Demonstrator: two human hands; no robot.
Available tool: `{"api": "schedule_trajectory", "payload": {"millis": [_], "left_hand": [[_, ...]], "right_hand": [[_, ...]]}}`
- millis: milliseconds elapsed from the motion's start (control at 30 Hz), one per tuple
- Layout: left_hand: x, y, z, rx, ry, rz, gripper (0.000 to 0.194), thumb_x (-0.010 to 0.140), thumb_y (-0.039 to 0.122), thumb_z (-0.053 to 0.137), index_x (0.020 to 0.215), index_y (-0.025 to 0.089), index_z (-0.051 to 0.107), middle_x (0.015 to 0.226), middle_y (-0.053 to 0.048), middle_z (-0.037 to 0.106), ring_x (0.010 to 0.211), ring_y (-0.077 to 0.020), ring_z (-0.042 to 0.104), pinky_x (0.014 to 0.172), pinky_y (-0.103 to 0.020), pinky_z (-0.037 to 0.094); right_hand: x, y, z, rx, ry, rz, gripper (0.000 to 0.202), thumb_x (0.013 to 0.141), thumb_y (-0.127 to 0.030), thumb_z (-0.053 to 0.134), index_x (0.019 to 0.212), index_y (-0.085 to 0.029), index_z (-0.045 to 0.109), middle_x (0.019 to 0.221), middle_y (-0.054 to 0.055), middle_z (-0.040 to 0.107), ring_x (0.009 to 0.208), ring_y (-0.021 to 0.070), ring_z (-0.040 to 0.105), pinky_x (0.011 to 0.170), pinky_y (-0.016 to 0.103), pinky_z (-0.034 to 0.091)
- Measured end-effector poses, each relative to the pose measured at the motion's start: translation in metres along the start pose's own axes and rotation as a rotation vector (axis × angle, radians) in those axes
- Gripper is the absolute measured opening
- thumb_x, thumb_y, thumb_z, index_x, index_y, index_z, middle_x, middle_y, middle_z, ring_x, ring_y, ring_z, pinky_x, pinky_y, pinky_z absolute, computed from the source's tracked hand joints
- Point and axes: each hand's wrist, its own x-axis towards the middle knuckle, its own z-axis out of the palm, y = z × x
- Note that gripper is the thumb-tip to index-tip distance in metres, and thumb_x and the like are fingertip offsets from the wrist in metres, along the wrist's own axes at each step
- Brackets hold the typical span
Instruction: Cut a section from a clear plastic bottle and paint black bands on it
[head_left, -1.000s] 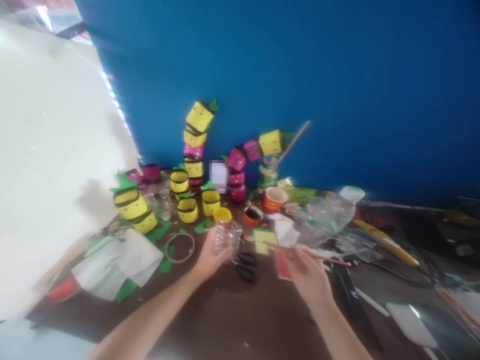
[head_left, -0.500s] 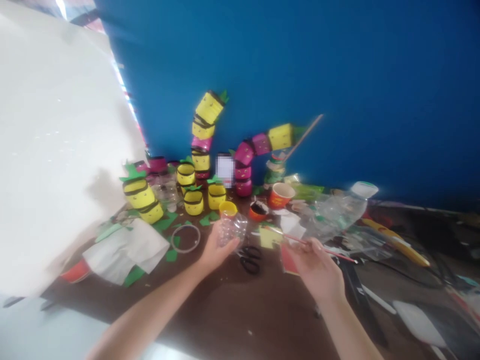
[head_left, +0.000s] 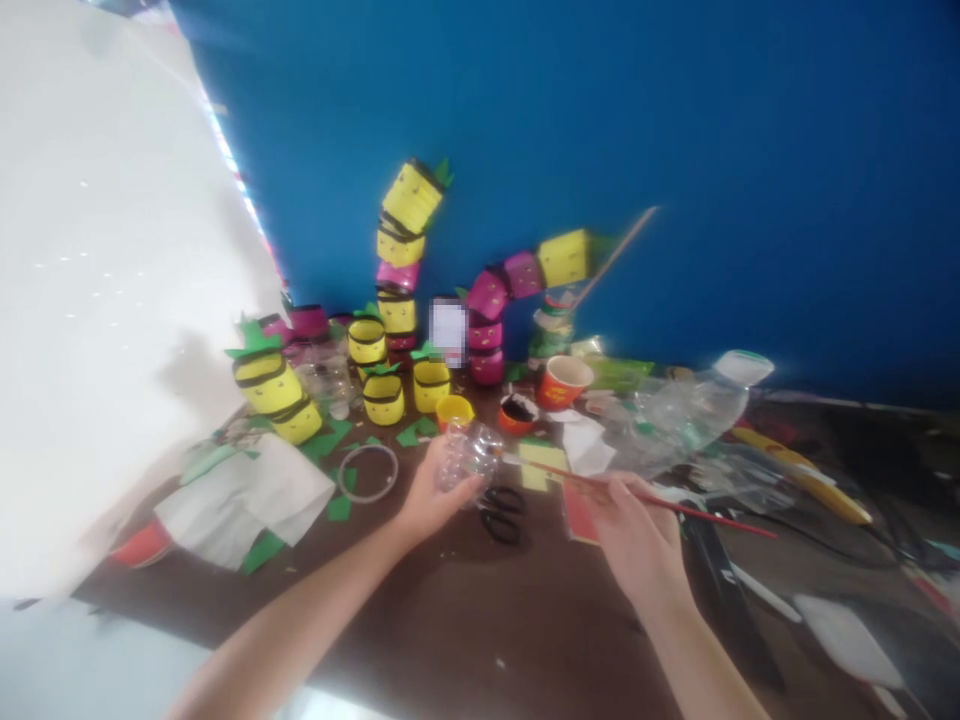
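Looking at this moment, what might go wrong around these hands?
The left hand holds the clear plastic piece close to the yellow cup, which it might knock. The paintbrush, tip near the plastic, could slip in the right hand. Scissors lie near the left hand and might get nudged.

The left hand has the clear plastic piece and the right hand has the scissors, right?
Not quite: the right hand holds a paintbrush. The scissors lie on the table, as the head view shows. The left hand does have the clear plastic piece.
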Motion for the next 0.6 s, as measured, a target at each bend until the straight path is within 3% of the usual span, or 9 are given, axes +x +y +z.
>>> {"api": "schedule_trajectory", "payload": {"millis": [400,600], "left_hand": [[-0.0006,-0.0040,-0.0007,0.010,-0.014,-0.010,0.054,0.075,0.040,0.069,0.120,0.020,0.049,0.109,-0.008,0.062,0.099,-0.0250,0.061,0.092,-0.042,0.046],[-0.0012,-0.0064,-0.0004,-0.013,-0.025,-0.036,0.053,0.075,0.039,0.070,0.120,0.021,0.048,0.100,-0.006,0.066,0.093,-0.0246,0.063,0.088,-0.041,0.048]], "right_hand": [[0.0023,0.0058,-0.0006,-0.051,0.008,-0.014,0.017,0.071,-0.040,0.074,0.075,-0.024,0.069,0.075,0.001,0.071,0.074,0.0168,0.069,0.078,0.030,0.055],[0.0043,0.0080,0.0005,-0.041,0.023,-0.008,0.018,0.068,-0.040,0.076,0.073,-0.024,0.069,0.072,0.001,0.072,0.072,0.0168,0.069,0.076,0.030,0.055]]}}
